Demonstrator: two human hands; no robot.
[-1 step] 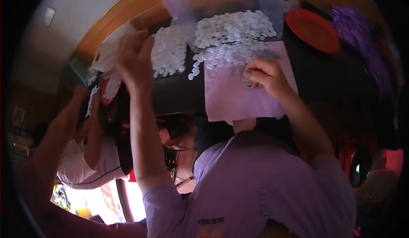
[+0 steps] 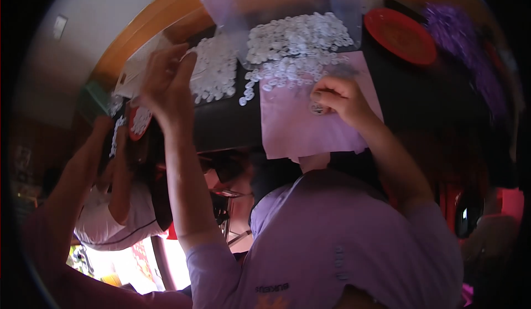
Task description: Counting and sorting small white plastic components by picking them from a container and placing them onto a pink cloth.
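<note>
My right hand pinches a small round disc with a dark pattern over a pink cloth. White oval pieces lie loose along the far edge of this cloth, just beyond my fingers. Behind them, a clear plastic bin holds a big heap of similar white pieces. My left hand is raised at the left, slightly blurred, thumb and fingers apart, and I see nothing held in it. Right beside it is another pile of white pieces.
A red plate and purple tinsel are at the back right of the dark table. On the left, another person's arms reach toward a red dish of white pieces. A green container stands beyond.
The whole view has shifted slightly, so things sit a little further left. My left hand has tilted slightly; my right hand keeps its pinch on the disc.
</note>
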